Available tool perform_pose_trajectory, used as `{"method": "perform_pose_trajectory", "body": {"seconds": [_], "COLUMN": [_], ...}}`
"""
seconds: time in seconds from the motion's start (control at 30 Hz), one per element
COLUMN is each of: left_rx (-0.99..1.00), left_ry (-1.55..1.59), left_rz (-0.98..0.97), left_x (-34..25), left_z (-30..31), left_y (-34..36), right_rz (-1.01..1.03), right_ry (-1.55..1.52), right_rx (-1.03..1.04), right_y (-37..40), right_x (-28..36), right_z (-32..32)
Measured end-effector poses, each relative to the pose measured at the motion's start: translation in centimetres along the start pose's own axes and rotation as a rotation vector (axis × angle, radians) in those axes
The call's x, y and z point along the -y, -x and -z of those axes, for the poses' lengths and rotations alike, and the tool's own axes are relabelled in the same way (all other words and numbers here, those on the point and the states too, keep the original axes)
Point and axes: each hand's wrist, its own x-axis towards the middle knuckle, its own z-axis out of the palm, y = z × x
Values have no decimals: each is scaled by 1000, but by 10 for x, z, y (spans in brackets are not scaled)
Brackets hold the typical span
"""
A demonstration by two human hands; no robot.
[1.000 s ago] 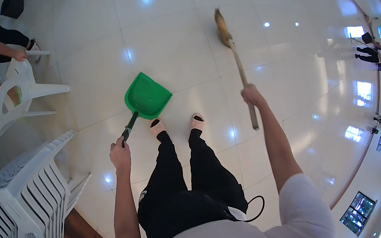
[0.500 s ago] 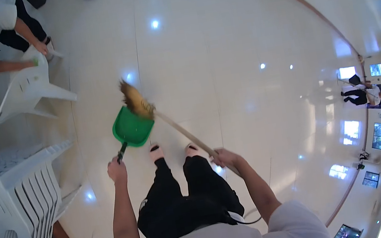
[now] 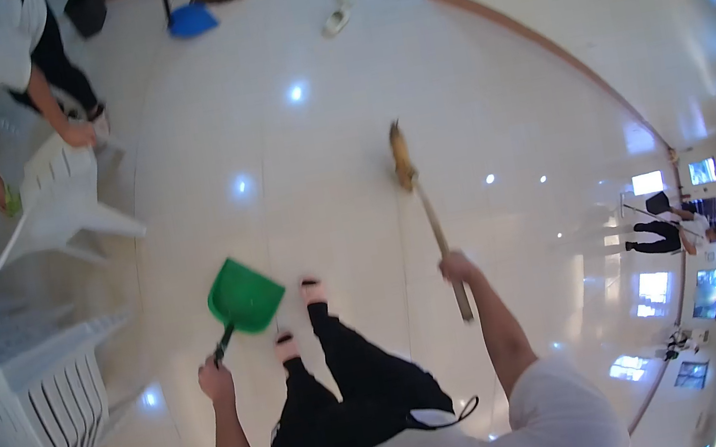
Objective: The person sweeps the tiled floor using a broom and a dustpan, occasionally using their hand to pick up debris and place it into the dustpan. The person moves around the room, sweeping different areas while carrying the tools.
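Observation:
My left hand [image 3: 215, 378] is closed round the dark handle of a green dustpan [image 3: 245, 297], whose pan lies out ahead of my feet on the left. In my right hand [image 3: 457, 267] is the wooden stick of a broom [image 3: 435, 220], gripped with its butt end sticking out below the fist. The broom's brown bristle head [image 3: 402, 159] points away from me, well to the right of the dustpan. Glossy pale floor tiles [image 3: 329, 190] lie under both tools.
At left, a person [image 3: 3, 55] bends over a white plastic chair [image 3: 64, 192], a green cloth in one hand. Stacked white chairs [image 3: 46, 399] stand below. Ahead are a blue dustpan [image 3: 193, 21], a dark bin [image 3: 87, 10] and pale shoes [image 3: 335, 21]. Another person [image 3: 662, 231] stands far right.
The broom has swung right, away from the green dustpan, and its stick is more upright in view. The dustpan sits slightly lower left. My feet have stepped, and the other person's cloth hand moved down.

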Motion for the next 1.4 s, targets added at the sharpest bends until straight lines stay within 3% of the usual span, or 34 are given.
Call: {"method": "perform_pose_trajectory", "body": {"seconds": [0.03,0.07,0.17,0.23,0.3,0.47,0.53,0.63,0.73,0.77,0.8,0.83,0.97,1.13,1.2,1.23,1.27,1.3,1.4], "left_rx": [-16,-44,-36,-50,-65,-45,-33,16,28,41,67,79,122,168,99,84,102,106,166], "left_ry": [-7,36,93,61,43,-8,-4,-1,-51,-35,5,50,45,-63,-131,-80,-119,-116,-230], "left_rz": [49,81,171,168,156,209,213,189,108,98,52,39,-44,-213,-321,-387,-416,-433,-446], "left_x": [-13,-11,-21,-24,-25,-47,-49,-41,-28,-26,-28,-30,-17,31,49,56,56,53,22], "left_z": [15,13,14,10,7,9,12,11,6,3,8,8,22,50,32,32,42,55,63], "left_y": [7,9,12,13,11,-8,-15,-16,-18,-16,-16,-19,-26,-46,-58,-62,-64,-61,-64], "right_rz": [157,203,419,33,-11,150,70,9,-118,-93,60,-119,-258,-257,-144,294,420,-100,-221], "right_ry": [55,46,148,-135,21,322,218,56,-264,-358,-266,-322,-352,-176,99,643,621,-146,-337], "right_rx": [-11,29,101,76,67,220,490,645,663,651,600,519,212,-17,-49,73,119,143,113], "right_y": [-58,-88,-105,-108,-93,-48,-27,6,52,74,97,126,228,173,108,86,80,103,115], "right_x": [-29,-19,75,117,156,191,197,201,162,142,123,129,156,138,113,109,127,172,212], "right_z": [-7,-3,4,-14,-38,-61,-51,-18,-2,2,-3,-2,-45,-119,-157,-174,-189,-198,-227]}}
